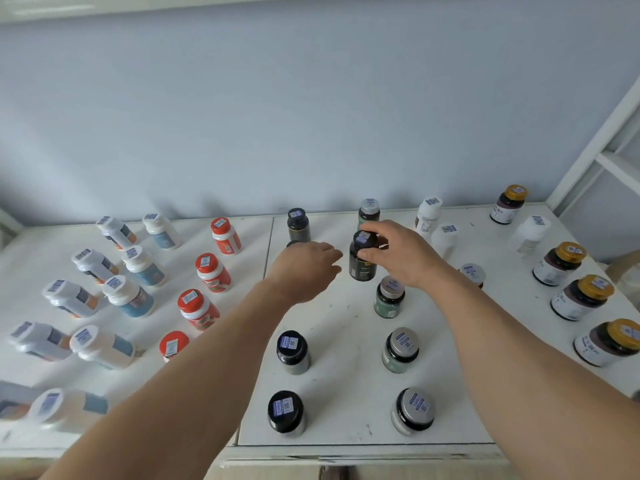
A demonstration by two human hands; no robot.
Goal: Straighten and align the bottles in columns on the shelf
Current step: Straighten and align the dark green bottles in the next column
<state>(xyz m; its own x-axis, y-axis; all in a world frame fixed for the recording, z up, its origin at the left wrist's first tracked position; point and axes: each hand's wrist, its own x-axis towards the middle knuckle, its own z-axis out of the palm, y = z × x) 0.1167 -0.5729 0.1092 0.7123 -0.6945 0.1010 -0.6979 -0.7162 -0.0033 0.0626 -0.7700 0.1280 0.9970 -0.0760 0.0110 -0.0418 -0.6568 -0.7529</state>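
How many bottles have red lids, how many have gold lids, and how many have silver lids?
Red lids: 4
Gold lids: 4
Silver lids: 5, one partly behind an arm
Total: 13

From where I stand, none of the print can be read. Each bottle cap carries a small white sticker with a bluish barcode or square code, as on the black-capped bottle (291,342) and the red-capped bottle (190,298), but the marks are too blurred. The gold-capped bottles (568,252) bear white body labels with dark characters, too small to make out.
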